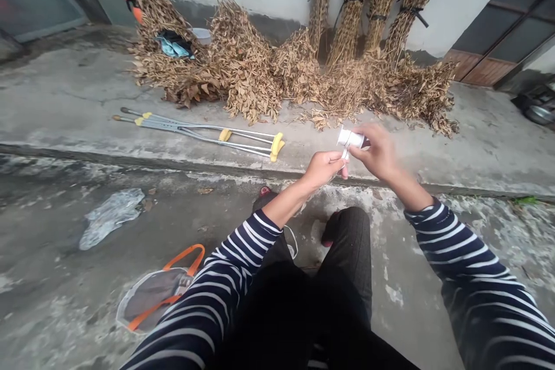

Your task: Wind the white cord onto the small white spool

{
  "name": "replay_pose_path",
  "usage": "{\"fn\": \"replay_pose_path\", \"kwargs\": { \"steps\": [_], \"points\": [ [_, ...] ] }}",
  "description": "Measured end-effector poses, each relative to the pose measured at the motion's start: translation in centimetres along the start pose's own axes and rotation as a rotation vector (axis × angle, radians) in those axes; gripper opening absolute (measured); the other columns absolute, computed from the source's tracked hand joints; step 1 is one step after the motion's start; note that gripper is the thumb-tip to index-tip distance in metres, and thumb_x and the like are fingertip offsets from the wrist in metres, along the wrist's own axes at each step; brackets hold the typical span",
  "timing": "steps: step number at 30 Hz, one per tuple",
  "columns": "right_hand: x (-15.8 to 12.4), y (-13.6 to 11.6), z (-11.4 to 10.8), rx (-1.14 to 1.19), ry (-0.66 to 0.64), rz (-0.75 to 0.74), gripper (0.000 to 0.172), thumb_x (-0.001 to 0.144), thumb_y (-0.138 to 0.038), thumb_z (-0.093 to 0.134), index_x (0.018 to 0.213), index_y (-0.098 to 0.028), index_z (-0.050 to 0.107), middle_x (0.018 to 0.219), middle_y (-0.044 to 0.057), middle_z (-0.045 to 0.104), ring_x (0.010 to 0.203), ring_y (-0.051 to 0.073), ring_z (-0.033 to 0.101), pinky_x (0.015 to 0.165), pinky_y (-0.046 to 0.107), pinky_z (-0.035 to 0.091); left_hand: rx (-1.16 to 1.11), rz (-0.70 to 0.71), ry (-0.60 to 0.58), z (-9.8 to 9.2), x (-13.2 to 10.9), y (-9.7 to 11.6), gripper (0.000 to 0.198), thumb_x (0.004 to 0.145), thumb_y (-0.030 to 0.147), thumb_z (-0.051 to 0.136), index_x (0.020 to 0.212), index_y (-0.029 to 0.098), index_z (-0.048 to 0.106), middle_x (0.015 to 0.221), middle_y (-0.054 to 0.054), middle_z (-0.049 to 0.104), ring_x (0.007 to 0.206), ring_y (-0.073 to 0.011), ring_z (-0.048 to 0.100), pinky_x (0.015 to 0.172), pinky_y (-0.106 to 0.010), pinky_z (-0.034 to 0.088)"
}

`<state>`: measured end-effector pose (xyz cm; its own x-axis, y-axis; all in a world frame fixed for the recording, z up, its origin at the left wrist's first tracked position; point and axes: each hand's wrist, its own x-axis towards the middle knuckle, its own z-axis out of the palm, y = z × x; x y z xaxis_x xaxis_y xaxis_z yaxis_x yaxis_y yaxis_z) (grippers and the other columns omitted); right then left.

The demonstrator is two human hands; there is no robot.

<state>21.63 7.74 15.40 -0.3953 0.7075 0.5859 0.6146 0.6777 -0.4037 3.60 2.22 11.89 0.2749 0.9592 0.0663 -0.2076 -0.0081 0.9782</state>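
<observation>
Out in front of me, my right hand [376, 150] is closed around a small white spool-like cylinder [350, 138] with a flared left end. A dark part shows at its other end, against my palm. Just below and left of it, my left hand [324, 168] pinches a narrow white strip [345, 154] that runs up to the cylinder. The two hands are close together, over the step edge. Motion blurs the right fingers slightly, and the exact kind of the white cylinder is unclear.
A pair of crutches [208, 135] with yellow pads lies on the raised concrete. Dried plant stalks [251, 63] are heaped along the wall, with tied bundles [353, 6] leaning above. A clear plastic bag [111, 217] and an orange-handled bag [150, 295] lie to my left.
</observation>
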Motion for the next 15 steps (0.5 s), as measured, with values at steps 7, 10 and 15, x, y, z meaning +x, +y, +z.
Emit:
{"fn": "replay_pose_path", "kwargs": {
  "steps": [7, 10, 15],
  "points": [
    [-2.7, 1.6, 2.6, -0.072, -0.151, -0.056, 0.033, 0.092, -0.028, 0.062, 0.124, -0.022, 0.068, 0.123, 0.016, 0.064, 0.105, 0.033, 0.066, 0.089, 0.05, 0.058, 0.07, -0.151, -0.101, -2.3, -0.8, 0.7, 0.013, 0.086, 0.018, 0.064, 0.075, 0.012, 0.068, 0.054, 0.0, 0.065, 0.052, -0.0098, 0.058, 0.062, -0.023, 0.045],
    [-4.0, 1.2, 3.5, -0.11, -0.24, -0.116, 0.033, 0.094, -0.025, 0.057, 0.126, -0.021, 0.066, 0.124, 0.017, 0.064, 0.113, 0.035, 0.063, 0.095, 0.052, 0.057, 0.042, -0.176, -0.13, -3.2, -1.0, 1.4, 0.018, 0.088, 0.02, 0.065, 0.072, 0.012, 0.067, 0.055, -0.001, 0.064, 0.051, -0.01, 0.058, 0.062, -0.024, 0.047],
    [-6.3, 0.5, 5.2, -0.163, -0.408, -0.145, 0.039, 0.093, -0.017, 0.05, 0.13, -0.02, 0.062, 0.128, 0.019, 0.063, 0.119, 0.036, 0.058, 0.099, 0.055, 0.056, -0.058, -0.188, -0.106, -3.8, -0.7, 1.8, 0.017, 0.092, 0.017, 0.062, 0.078, 0.01, 0.068, 0.053, 0.0, 0.06, 0.049, -0.0105, 0.056, 0.059, -0.025, 0.044]
  ]
}}
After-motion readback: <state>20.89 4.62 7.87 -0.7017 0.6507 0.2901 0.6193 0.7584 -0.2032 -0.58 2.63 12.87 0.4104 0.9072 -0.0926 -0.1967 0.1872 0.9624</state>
